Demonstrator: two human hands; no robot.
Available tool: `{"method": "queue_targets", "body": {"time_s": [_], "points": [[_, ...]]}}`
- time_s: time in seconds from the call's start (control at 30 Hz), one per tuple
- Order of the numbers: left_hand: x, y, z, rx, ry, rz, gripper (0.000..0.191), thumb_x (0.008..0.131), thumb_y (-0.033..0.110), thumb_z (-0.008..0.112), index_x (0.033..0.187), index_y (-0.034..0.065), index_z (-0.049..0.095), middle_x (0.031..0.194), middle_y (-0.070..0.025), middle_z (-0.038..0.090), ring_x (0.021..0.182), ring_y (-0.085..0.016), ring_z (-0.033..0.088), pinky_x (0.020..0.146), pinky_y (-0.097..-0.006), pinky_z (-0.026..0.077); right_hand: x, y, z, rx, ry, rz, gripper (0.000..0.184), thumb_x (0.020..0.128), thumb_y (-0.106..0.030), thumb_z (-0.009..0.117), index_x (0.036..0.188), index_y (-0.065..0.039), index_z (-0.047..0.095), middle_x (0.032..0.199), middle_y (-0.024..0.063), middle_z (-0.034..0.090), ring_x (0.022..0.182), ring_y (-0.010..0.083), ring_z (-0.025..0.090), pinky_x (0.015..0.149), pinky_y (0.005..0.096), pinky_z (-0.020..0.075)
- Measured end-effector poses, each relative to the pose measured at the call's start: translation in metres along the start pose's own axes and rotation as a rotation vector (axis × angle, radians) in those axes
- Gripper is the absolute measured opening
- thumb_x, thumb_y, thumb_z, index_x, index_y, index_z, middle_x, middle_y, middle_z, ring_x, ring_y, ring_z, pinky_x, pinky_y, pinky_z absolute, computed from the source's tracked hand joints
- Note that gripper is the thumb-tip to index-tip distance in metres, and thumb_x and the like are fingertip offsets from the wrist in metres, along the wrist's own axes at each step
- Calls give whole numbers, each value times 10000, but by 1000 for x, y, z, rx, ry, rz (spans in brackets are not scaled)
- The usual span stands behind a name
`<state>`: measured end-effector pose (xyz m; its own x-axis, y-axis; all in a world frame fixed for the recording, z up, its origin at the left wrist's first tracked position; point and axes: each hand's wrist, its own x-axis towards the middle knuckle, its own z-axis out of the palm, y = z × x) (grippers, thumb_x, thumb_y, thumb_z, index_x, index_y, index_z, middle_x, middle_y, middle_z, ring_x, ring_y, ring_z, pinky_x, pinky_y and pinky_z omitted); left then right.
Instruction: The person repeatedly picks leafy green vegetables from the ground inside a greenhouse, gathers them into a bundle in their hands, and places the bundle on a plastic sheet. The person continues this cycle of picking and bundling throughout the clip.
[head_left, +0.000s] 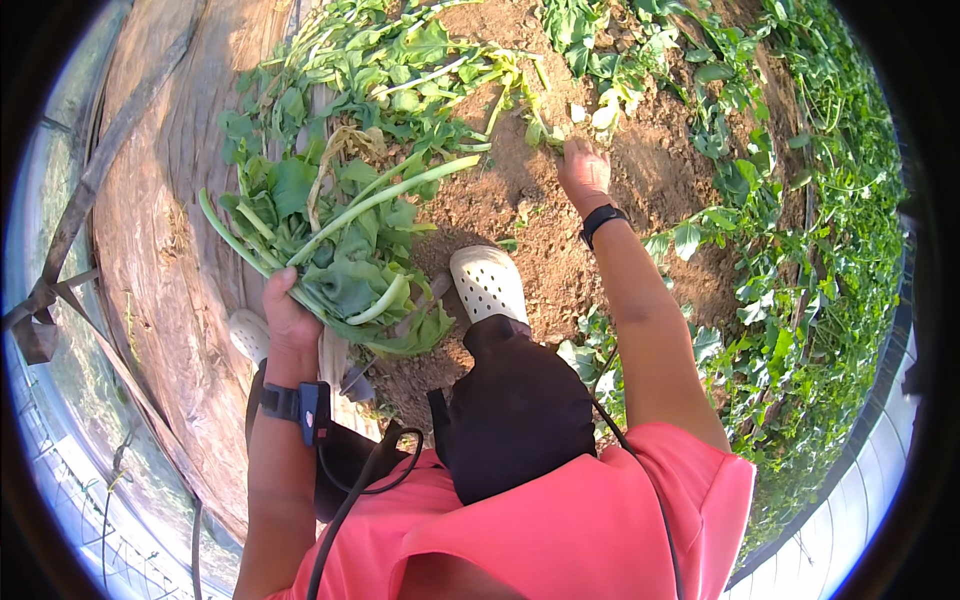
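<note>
In the head view, my left hand (291, 309) grips a large bunch of leafy green stalks (352, 232) at their lower ends, left of centre. The bunch has broad leaves, long pale stems and a dry brown leaf on it. My right hand (585, 171) reaches down to the soil at the upper centre, its fingers at a small plant with yellowish leaves (553, 136). The fingertips are partly hidden, so whether they grip it cannot be told. A heap of pulled greens (405, 67) lies above the bunch.
Bare brown soil (540, 225) runs between the heap and a dense row of green plants (825, 300) on the right. A wrinkled sheet (165, 172) covers the ground at left, beside a metal frame (75, 217). My white clog (489, 281) stands on the soil. Dark cables hang near my lap.
</note>
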<state>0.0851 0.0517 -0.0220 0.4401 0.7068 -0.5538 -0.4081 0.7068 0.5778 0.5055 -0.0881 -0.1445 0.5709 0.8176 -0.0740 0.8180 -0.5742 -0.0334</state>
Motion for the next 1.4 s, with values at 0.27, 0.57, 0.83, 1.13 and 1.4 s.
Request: {"method": "queue_targets", "body": {"time_s": [0.27,0.57,0.83,1.13,1.4], "points": [[-7,8,11,-14,25,48,590,638,177,579,1183,-21,470,1086,-151,575,977,-308,563,904,-404,446,95,-70,-33,175,129,-162,301,811,-337,571,963,-82,621,1159,166,507,1017,366,483,882,430,403],[-11,22,8,-14,11,22,574,638,162,593,1169,-21,476,1080,-152,578,979,-307,564,908,-406,445,90,-164,-9,55,-197,-576,417,830,-430,532,1130,-142,551,1394,183,295,1306,392,223,1020,587,207],[-7,9,7,-28,20,-62,583,647,152,589,1191,-18,465,1101,-151,572,989,-301,562,913,-405,443,32,-195,27,-32,-111,-448,443,682,-234,695,1035,-96,467,947,121,524,929,308,507,827,480,352],[-3,2,0,-39,25,-86,512,676,135,593,1145,-41,491,1047,-158,595,928,-290,590,866,-392,476,31,-186,7,225,-468,70,703,662,-291,695,1224,-64,339,979,162,612,927,294,594,832,446,405],[14,-12,1,-4,134,-76,439,694,73,588,1109,-44,504,1028,-164,601,920,-297,592,882,-412,466,1,-169,-102,1481,-518,-106,704,662,-73,676,1271,57,347,1127,165,538,1002,197,522,893,285,403]]}}
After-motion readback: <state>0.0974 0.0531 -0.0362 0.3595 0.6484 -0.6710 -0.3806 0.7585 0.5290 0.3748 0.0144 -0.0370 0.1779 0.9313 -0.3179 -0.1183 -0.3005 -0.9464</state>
